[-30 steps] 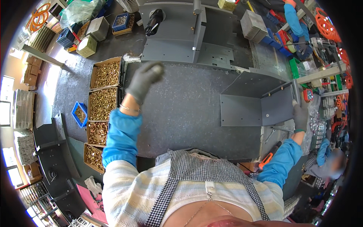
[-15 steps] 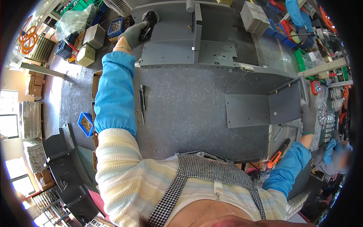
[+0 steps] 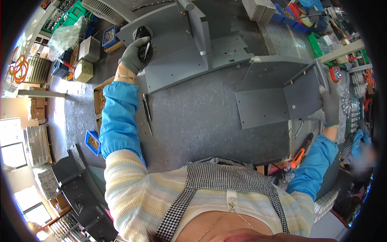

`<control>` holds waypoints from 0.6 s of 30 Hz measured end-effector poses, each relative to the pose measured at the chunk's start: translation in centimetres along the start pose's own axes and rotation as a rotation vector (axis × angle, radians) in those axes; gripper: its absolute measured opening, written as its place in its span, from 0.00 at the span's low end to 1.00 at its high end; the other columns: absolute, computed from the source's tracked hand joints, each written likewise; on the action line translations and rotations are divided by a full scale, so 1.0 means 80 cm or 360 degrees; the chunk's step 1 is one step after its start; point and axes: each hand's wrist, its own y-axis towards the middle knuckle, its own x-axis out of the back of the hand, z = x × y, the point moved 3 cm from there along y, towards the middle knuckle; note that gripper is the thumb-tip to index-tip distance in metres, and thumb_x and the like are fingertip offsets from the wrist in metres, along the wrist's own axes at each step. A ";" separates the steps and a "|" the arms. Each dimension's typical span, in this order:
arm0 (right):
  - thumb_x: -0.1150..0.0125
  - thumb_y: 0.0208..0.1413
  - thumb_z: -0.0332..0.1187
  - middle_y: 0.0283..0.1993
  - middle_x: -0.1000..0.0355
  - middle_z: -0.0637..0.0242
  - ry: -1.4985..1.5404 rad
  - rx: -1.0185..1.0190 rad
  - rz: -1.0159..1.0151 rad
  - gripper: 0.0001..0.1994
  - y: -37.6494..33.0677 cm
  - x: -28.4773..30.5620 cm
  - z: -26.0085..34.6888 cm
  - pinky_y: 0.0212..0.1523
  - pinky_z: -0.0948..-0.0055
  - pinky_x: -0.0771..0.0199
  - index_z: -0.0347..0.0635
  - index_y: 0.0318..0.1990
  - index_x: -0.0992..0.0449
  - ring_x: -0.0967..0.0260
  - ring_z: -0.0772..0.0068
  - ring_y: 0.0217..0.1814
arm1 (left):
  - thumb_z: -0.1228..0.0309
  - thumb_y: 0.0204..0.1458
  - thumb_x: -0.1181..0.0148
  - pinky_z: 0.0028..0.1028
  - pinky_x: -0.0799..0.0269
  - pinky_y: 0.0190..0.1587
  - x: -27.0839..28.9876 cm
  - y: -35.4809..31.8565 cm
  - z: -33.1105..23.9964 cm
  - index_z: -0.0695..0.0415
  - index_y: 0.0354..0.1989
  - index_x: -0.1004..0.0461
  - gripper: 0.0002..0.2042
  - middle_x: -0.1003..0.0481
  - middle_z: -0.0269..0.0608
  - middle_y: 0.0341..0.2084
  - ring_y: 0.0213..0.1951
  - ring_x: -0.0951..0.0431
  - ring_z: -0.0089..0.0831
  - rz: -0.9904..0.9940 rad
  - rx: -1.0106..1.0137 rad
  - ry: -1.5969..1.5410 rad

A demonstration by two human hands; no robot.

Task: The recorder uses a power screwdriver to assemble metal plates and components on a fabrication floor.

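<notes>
My left hand (image 3: 136,55), in a grey glove, is closed around a black fitting (image 3: 142,33) at a round opening in the left part of a large dark grey metal panel (image 3: 171,54). An upright grey plate with a cylindrical end stands across that panel. My right hand (image 3: 330,105), also gloved, grips the outer right edge of a bent grey sheet-metal part (image 3: 262,107); its fingers are partly hidden behind that edge. Between my arms, two slim dark pen-like tools (image 3: 147,113) lie on the grey worktable (image 3: 193,121).
A blue bin of small parts (image 3: 93,142) stands left of my arm. An orange-and-black power tool (image 3: 300,153) lies near my right sleeve. More bins and metal boxes (image 3: 258,9) line the far side. A co-worker (image 3: 363,149) is at the far right.
The large panel has turned, its left end coming nearer to me and leftward along with my left hand. My right hand keeps its grip on the bent part. The view has tilted slightly.
</notes>
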 end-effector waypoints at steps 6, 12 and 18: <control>0.42 0.55 0.38 0.30 0.33 0.71 -0.0055 -0.0054 0.0012 0.26 -0.014 0.006 -0.006 0.22 0.80 0.39 0.41 0.62 0.30 0.38 0.82 0.26 | 0.72 0.54 0.37 0.34 0.17 0.34 -0.007 -0.105 0.052 0.67 0.41 0.31 0.13 0.24 0.50 0.30 0.30 0.20 0.39 -0.0090 -0.0412 0.0086; 0.42 0.55 0.38 0.31 0.33 0.72 0.0167 0.0059 0.0127 0.24 -0.002 0.009 -0.034 0.24 0.79 0.38 0.42 0.60 0.29 0.37 0.82 0.27 | 0.73 0.56 0.40 0.31 0.17 0.35 0.013 -0.232 0.089 0.64 0.39 0.29 0.08 0.24 0.42 0.29 0.29 0.20 0.32 -0.0225 -0.0566 0.0052; 0.41 0.55 0.38 0.33 0.30 0.69 0.0152 0.0183 0.0138 0.24 -0.001 0.008 -0.034 0.27 0.77 0.34 0.41 0.60 0.29 0.36 0.82 0.28 | 0.68 0.57 0.43 0.25 0.23 0.33 0.031 -0.378 0.153 0.64 0.40 0.28 0.11 0.23 0.43 0.29 0.28 0.22 0.30 -0.0522 -0.0816 0.0180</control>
